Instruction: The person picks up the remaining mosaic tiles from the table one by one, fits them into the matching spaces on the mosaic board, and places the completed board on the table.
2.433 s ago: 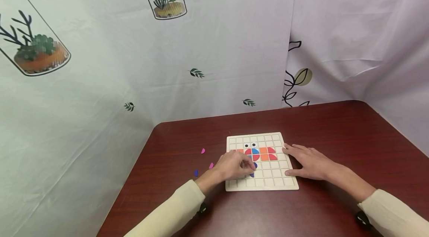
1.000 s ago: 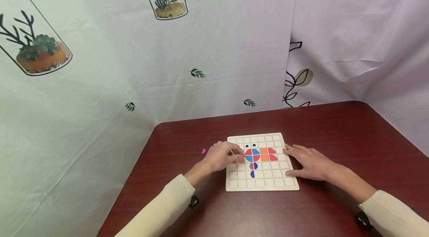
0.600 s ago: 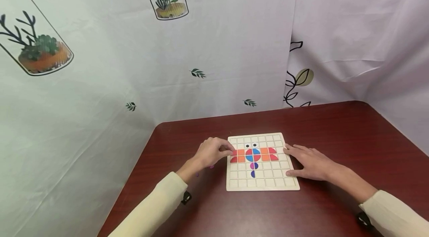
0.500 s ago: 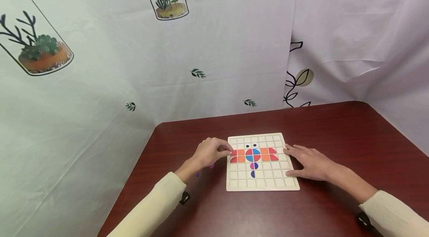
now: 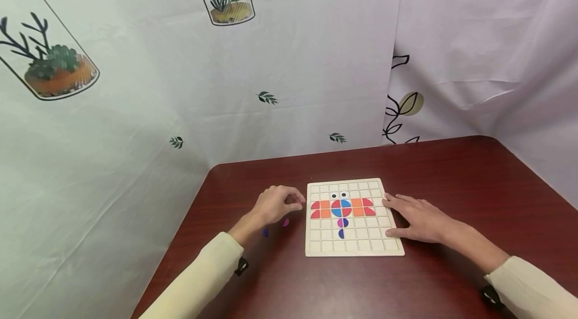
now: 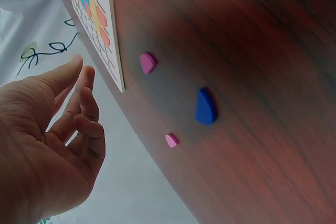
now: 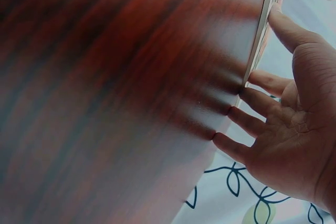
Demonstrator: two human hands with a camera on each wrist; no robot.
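A cream grid board (image 5: 370, 246) lies on the table, bearing flat red, orange and blue tiles in a row with two eye tiles above. Below the row sit a magenta half-disc (image 5: 340, 222), a dark blue one beside it, and another dark blue half-disc (image 5: 341, 233) lower down. My left hand (image 5: 276, 204) hovers just left of the board, fingers loosely bent and holding nothing. Near it lie a loose blue piece (image 6: 206, 107), a pink piece (image 6: 148, 62) and a second pink piece (image 6: 171, 140). My right hand (image 5: 417, 218) rests with spread fingers against the board's right edge.
The dark red wooden table (image 5: 253, 173) reaches back to a white cloth (image 5: 307, 58) printed with plants, which also hangs along the left and right sides. Black wrist devices show beneath both cream sleeves (image 5: 203, 269).
My left hand has drawn back leftward from the lower middle of the board, uncovering the magenta half-disc and the red and orange tiles on the left. The right hand stays put.
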